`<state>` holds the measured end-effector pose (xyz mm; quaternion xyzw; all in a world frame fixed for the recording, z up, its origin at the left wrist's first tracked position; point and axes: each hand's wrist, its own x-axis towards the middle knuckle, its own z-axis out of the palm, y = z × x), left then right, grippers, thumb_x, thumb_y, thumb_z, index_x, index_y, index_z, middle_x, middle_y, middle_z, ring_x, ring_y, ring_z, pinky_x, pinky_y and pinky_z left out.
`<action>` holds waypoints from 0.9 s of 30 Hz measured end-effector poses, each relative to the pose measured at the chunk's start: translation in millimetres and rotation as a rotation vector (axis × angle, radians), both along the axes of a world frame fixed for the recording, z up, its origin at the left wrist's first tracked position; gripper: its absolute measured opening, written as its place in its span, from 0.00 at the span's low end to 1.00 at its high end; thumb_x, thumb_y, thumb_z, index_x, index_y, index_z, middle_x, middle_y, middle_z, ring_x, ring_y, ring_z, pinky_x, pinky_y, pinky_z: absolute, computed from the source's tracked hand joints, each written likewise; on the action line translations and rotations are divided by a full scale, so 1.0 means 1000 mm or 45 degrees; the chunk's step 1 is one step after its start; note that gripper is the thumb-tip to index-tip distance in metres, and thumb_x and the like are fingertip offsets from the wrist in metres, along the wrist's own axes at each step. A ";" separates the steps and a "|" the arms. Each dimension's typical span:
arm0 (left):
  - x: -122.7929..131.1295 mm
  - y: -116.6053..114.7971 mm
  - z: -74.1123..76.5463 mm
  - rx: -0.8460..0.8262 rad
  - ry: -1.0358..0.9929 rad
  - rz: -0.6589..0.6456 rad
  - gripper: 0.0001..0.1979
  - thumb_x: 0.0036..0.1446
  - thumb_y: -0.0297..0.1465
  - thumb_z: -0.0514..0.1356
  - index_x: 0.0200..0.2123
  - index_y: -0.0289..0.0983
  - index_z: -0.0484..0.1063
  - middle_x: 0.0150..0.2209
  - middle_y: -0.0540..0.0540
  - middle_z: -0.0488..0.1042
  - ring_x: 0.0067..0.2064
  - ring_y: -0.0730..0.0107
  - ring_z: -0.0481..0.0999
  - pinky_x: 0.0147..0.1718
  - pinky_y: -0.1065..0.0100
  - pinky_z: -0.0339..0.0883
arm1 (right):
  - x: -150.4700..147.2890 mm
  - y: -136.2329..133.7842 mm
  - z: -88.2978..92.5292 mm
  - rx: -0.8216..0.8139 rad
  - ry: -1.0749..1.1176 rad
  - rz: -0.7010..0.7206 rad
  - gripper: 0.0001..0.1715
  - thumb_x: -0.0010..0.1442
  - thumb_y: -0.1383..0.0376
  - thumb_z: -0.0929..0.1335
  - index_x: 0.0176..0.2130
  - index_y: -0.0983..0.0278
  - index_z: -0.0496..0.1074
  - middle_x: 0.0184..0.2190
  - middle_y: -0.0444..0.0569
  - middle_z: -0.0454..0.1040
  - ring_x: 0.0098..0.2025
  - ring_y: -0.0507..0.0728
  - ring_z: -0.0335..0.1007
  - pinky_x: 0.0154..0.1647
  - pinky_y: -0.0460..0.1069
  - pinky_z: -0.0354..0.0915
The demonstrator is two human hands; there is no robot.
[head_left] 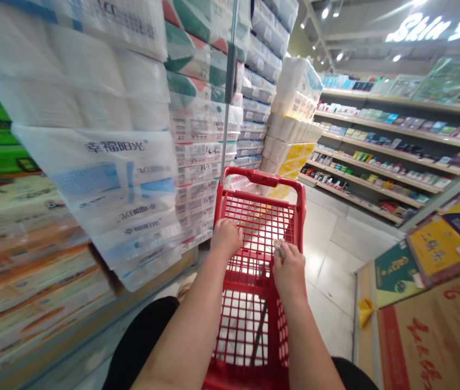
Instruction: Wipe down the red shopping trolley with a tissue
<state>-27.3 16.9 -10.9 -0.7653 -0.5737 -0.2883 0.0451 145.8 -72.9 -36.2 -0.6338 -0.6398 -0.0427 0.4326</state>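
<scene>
A red plastic shopping cart (260,189) with grid walls is in front of me, between my forearms. My left hand (228,238) is closed, with its fingers curled, at the cart's left side. Whether it grips the rim or something small is hidden by the hand. Over the right part of the basket, my right hand (290,265) pinches a small crumpled whitish thing (279,248) between thumb and fingers. Its exact kind is too small to tell. Through the grid, pale floor shows.
Tall stacks of wrapped tissue packs (116,179) rise close on the left. A thin metal pole (230,81) stands before them. Shelves of small boxed goods (392,127) line the far right. Printed cartons (437,325) sit near right, beside the tiled floor (327,260).
</scene>
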 end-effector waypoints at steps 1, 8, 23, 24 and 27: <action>0.000 0.000 0.000 0.004 0.001 0.004 0.16 0.60 0.33 0.52 0.31 0.35 0.78 0.37 0.41 0.78 0.44 0.61 0.72 0.55 0.59 0.59 | -0.001 0.000 0.000 -0.012 -0.006 0.020 0.20 0.59 0.70 0.62 0.48 0.62 0.75 0.48 0.54 0.73 0.48 0.63 0.66 0.51 0.60 0.63; 0.001 -0.001 -0.001 0.019 0.014 0.002 0.15 0.60 0.33 0.52 0.30 0.35 0.78 0.36 0.41 0.78 0.44 0.61 0.72 0.55 0.59 0.59 | 0.001 -0.001 0.003 -0.010 0.094 0.040 0.20 0.58 0.70 0.62 0.48 0.63 0.74 0.47 0.55 0.72 0.48 0.61 0.67 0.51 0.58 0.64; -0.001 -0.002 0.001 0.012 0.035 0.014 0.16 0.60 0.33 0.53 0.31 0.34 0.78 0.36 0.40 0.78 0.44 0.61 0.72 0.55 0.58 0.59 | -0.009 -0.010 0.010 -0.298 -0.041 0.147 0.14 0.57 0.72 0.64 0.38 0.60 0.76 0.34 0.49 0.71 0.37 0.57 0.67 0.37 0.49 0.62; -0.001 -0.002 0.002 0.013 0.035 0.010 0.16 0.60 0.33 0.53 0.30 0.34 0.78 0.36 0.40 0.78 0.44 0.61 0.72 0.55 0.58 0.59 | -0.009 -0.010 0.010 -0.317 -0.029 0.193 0.13 0.57 0.72 0.64 0.36 0.59 0.76 0.34 0.48 0.71 0.36 0.56 0.67 0.36 0.49 0.62; -0.001 -0.002 0.002 0.014 0.024 -0.020 0.16 0.60 0.33 0.53 0.29 0.34 0.78 0.35 0.41 0.77 0.43 0.61 0.72 0.56 0.58 0.59 | -0.006 -0.011 0.011 -0.229 0.017 0.039 0.10 0.58 0.70 0.64 0.34 0.62 0.75 0.36 0.50 0.71 0.38 0.57 0.67 0.38 0.49 0.62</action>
